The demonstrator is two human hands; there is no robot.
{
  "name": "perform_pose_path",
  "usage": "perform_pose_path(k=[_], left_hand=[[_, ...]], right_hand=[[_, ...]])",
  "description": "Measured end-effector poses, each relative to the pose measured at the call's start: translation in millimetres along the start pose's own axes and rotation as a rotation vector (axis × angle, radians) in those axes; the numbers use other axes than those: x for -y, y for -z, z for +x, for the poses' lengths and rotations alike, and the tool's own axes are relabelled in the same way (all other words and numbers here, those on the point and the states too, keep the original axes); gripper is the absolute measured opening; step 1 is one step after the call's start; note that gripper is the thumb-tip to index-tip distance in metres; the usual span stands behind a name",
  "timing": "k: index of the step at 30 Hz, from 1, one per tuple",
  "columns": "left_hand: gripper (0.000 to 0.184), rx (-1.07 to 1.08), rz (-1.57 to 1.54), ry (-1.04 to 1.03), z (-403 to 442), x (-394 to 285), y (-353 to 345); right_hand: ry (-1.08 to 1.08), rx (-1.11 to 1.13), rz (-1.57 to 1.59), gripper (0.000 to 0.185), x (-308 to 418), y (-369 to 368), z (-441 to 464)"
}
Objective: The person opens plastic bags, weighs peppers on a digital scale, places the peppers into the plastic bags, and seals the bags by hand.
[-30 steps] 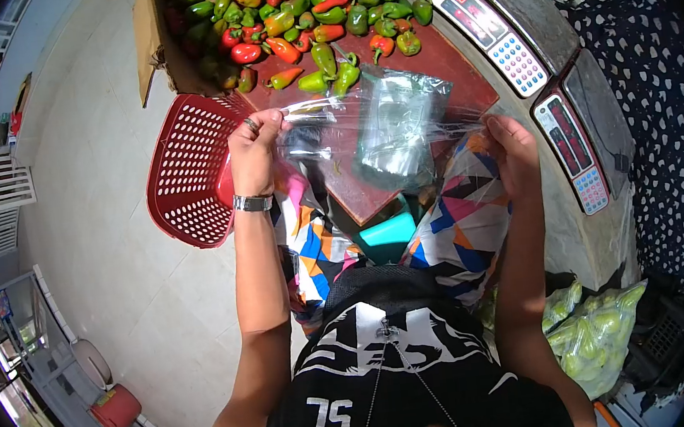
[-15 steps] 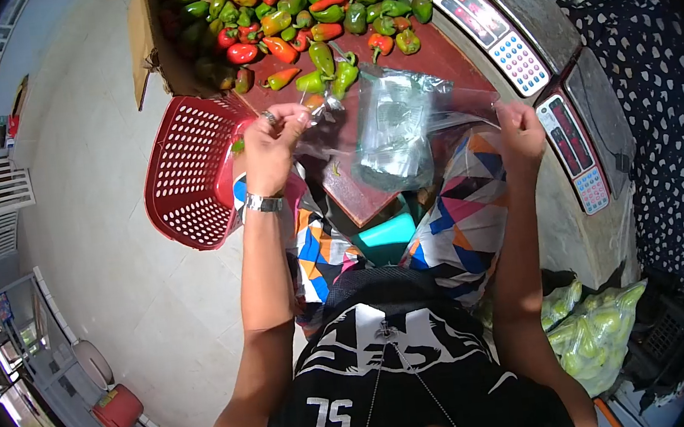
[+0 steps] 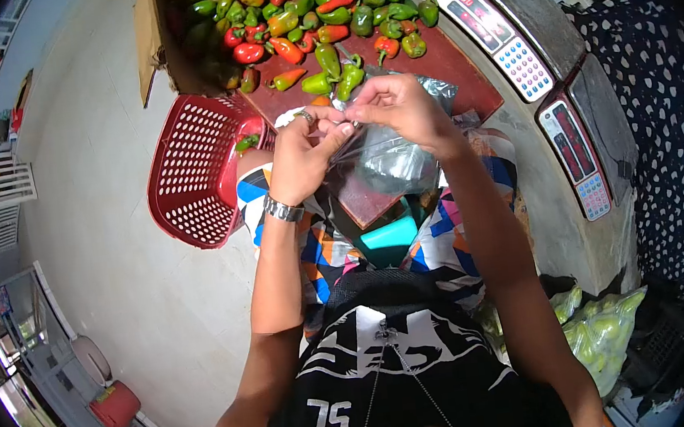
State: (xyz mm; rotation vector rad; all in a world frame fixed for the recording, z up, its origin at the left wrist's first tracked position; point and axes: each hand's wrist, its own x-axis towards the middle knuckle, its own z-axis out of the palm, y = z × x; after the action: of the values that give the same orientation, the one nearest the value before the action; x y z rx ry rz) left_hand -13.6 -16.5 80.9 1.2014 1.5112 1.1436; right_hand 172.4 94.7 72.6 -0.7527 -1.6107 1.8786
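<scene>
Fingers [image 3: 335, 136] of the left hand [image 3: 302, 155] and right hand [image 3: 403, 115] were pinched on a thin clear bag [image 3: 344, 151], tips close together, above the table [image 3: 468, 67]. From that grip, peppers [image 3: 321, 15] lay heaped at 12 o'clock, with a box [image 3: 149, 46] at 10 o'clock. A red basket [image 3: 196, 154] stood at 9 o'clock, a scale [image 3: 490, 35] at 2 o'clock. More plastic [image 3: 395, 164] lay at 5 o'clock, partly hidden by the right hand.

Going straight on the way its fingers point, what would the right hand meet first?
Most likely the left hand, directly ahead of the right hand; whether they already touch is hard to tell from this one view.
</scene>
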Motion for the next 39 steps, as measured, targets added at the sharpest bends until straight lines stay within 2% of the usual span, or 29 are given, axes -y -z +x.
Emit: perform_pose_path(k=[3,4,7,10,16,19,21,23,25,26,27,28,29,31,34,37,39], left_hand=[[0.015,0.128,-0.195,0.167,1,-3,2],[0.016,0.142,-0.248,0.182,3,1,1],[0.015,0.058,-0.359,0.071,6,4,-14],[0.016,0.073,-0.305,0.109,7,-1,-14],[0.015,0.11,-0.07,0.165,14,7,-14],[0.016,0.101,-0.291,0.086,11,13,-27],[0.018,0.092,-0.281,0.046,14,18,-32],[0.019,0.102,-0.243,0.074,16,16,-32],[0.019,0.138,-0.07,0.135,20,14,-31],[0.019,0.151,0.015,0.163,23,12,-31],[0.019,0.183,0.011,0.181,26,21,-35],[0.019,0.187,-0.123,0.088,26,29,-41],[0.018,0.191,-0.257,0.0,25,37,-47],[0.017,0.2,-0.285,0.035,27,37,-49],[0.014,0.203,-0.211,0.083,27,42,-49],[0.016,0.156,-0.133,0.049,28,44,-51],[0.019,0.113,-0.067,0.014,27,42,-52]], right_hand=[[-0.043,-0.096,-0.24,0.016,5,0,-10],[-0.021,-0.104,-0.197,0.016,2,1,-11],[0.028,-0.196,-0.256,0.017,8,-6,-18],[0.08,-0.231,-0.158,0.019,-4,-5,-19],[-0.019,-0.382,-0.531,0.018,-1,-1,-27],[0.072,-0.374,-0.356,0.023,-8,-1,-28],[0.177,-0.392,-0.229,0.027,-12,-5,-28],[0.134,-0.396,-0.326,0.027,-11,-2,-29],[-0.059,-0.383,-0.643,0.024,-6,12,-35],[-0.101,-0.35,-0.662,0.022,-3,15,-38],[-0.14,-0.315,-0.682,0.02,2,14,-42],[-0.18,-0.28,-0.702,0.02,5,16,-43],[-0.105,-0.27,-0.551,0.02,-3,22,-45],[0.033,-0.249,-0.244,0.024,-28,30,-49],[0.111,-0.309,-0.117,0.027,-40,25,-50],[0.032,-0.265,-0.224,0.028,-30,22,-48],[-0.092,-0.204,-0.073,0.029,-31,26,-48]])
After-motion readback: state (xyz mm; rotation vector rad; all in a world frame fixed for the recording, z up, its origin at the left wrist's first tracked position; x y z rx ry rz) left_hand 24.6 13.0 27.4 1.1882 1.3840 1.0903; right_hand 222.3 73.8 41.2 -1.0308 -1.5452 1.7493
